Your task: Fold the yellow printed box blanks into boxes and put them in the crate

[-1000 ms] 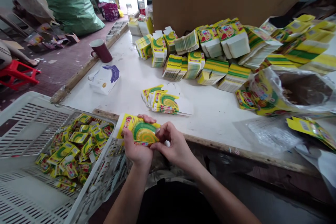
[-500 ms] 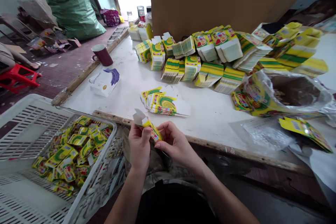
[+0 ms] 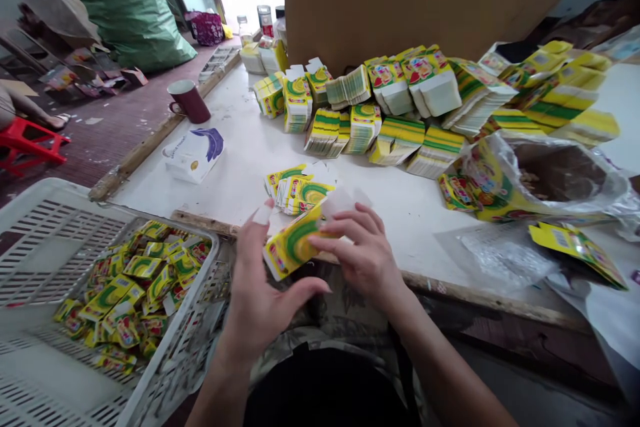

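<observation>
A white surface [image 3: 415, 227] is stretching across the view, its wooden edge running in front of the person. One white slotted crate [image 3: 65, 373] is standing at the lower left, holding a heap of small yellow-green boxes [image 3: 107, 297], too jumbled to count. Many carton stacks [image 3: 395, 140] are lining the far side of the surface in uneven rows. One open printed bag [image 3: 500, 173] is sitting at the right. The left hand [image 3: 260, 300] is reaching up, palm inward, thumb spread wide from the other fingers, and gripping nothing. The right hand [image 3: 367, 253] is angling in from the lower right, its fingers closing around the flap end of one carton [image 3: 293, 243]. That carton is tilting above the near edge, between the hands, its red lettering too blurred to read. A pile of flat cartons [image 3: 290, 188] is lying just behind it. One white box [image 3: 190, 160], its writing illegible, and one maroon mug [image 3: 194, 105] are standing near the left edge.
</observation>
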Available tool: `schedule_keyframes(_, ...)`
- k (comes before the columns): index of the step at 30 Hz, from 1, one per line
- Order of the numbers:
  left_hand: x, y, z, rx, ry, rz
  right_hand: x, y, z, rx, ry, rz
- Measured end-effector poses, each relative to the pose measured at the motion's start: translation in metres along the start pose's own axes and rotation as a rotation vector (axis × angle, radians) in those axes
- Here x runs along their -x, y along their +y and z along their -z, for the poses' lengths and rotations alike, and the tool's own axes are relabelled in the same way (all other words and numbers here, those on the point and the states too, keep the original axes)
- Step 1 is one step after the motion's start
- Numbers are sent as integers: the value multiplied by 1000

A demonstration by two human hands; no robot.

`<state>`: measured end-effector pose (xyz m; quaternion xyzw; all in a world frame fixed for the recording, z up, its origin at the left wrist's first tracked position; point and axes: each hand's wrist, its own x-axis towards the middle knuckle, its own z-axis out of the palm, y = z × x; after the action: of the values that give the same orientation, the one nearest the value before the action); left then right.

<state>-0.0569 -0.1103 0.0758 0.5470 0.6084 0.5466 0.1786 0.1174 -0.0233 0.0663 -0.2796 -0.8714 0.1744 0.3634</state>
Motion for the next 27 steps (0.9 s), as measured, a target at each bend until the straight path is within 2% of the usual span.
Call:
schedule_keyframes(2, -4, -1, 0, -161, -199, 63, 0, -8, -1, -40, -73, 104)
schedule_keyframes(3, -5, -3, -1, -210, -267, 116, 0, -11, -2, -67, -65, 97)
schedule_keyframes(5, -6, -10, -4, -257, -320, 194, 1, -16, -5, -145, 34, -31)
schedule_keyframes(8, -1, -17, -10, -299, -255, 185, 1, -17, -13, -400, 186, -341)
schedule_keyframes(10, 4, -19, -15, -294, -234, 121, 1, -16, -20, -684, 125, -502)
schedule_keyframes(12, 9, -19, -19, -274, -243, 40, 1, -17, -26, -981, -12, -609)
schedule_keyframes(14, 13, -18, -22, -264, -268, -54, 1, -17, -29, -1205, -140, -677)
schedule_keyframes(16, 15, -17, -23, -270, -269, -122, 0, -17, -28, -1318, -224, -686)
schedule_keyframes(18, 16, -15, -23, -276, -255, -125, 0, -17, -25, -1280, -228, -641)
schedule_keyframes(21, 15, -14, -21, -264, -293, -26, 2, -18, -20, -1004, -133, -509)
schedule_keyframes(24, 16, -19, -21, -161, -325, 18, 5, -24, -16, -740, -189, -313)
schedule_keyframes(26, 18, -22, -24, -140, -278, -12, 5, -27, -16, -624, -218, -218)
schedule_keyframes(27, 18, -24, -24, -173, -238, -14, 5, -27, -16, -574, -178, -204)
